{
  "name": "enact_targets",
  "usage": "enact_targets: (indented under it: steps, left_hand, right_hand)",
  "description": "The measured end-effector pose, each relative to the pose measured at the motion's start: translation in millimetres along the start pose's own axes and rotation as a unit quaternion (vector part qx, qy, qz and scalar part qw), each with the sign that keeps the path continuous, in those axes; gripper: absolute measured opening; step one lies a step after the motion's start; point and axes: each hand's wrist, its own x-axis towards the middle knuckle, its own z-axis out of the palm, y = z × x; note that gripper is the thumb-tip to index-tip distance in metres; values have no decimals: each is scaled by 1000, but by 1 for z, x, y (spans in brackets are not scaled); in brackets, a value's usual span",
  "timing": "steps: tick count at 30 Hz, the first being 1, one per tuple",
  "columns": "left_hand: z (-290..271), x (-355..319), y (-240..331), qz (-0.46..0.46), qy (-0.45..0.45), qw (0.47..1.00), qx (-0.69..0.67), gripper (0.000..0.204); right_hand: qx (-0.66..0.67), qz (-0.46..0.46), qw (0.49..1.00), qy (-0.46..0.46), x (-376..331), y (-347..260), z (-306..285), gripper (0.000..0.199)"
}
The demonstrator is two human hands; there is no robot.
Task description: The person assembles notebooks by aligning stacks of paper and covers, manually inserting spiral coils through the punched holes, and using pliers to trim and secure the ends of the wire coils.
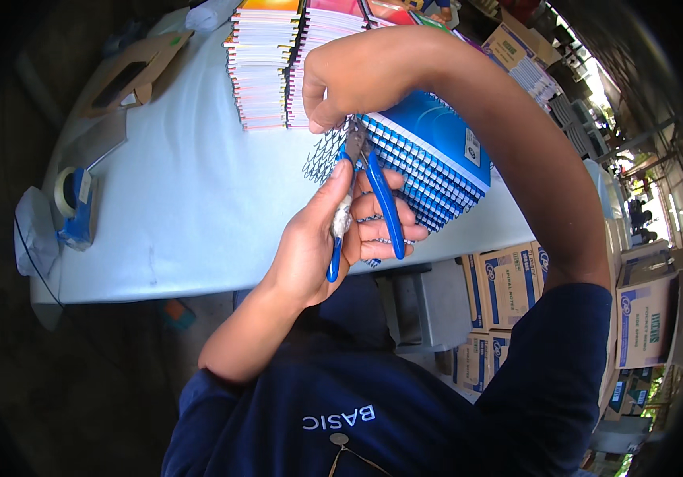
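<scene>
In the head view, the left forearm rises from the lower left, and the left hand [302, 242] sits near the middle of the frame, palm turned up. It grips a pair of pliers [391, 215], the thumb lying along one handle and the curled fingers passing behind the other, their tips showing at the right. The right arm bends up from the lower right and arches across the notebooks; the right hand [361, 75], at upper centre, has its wrist flexed and its thumb and fingers pointing down to the left. Whether those fingertips pinch anything, I cannot tell.

The pliers stand almost upright at the centre, their blue handles spread apart, the left one wrapped in whitish material. The dark metal head is by the top corner of a stack of blue notebooks [433, 131], right of centre. Thin dark wire coils [324, 155] stick out leftward from the stack in a loose, mesh-like bunch.
</scene>
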Motion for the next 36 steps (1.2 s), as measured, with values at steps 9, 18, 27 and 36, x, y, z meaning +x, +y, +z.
enact_targets:
  steps: [9, 18, 27, 36]
  left_hand:
    - [-23, 3, -10, 31, -100, 991, -87, 54]
    - [11, 1, -9, -11, 100, 994, -41, 58]
    - [-12, -10, -18, -15, -3, 1000, 7, 65]
    - [-16, -7, -18, -16, -39, 998, -48, 65]
  right_hand:
    - [63, -30, 997, 26, -4, 6, 6, 25]
    - [59, -14, 997, 53, -6, 9, 14, 24]
    - [108, -103, 989, -25, -2, 14, 8, 21]
    - [-132, -291, 947, 21, 31, 33, 31, 22]
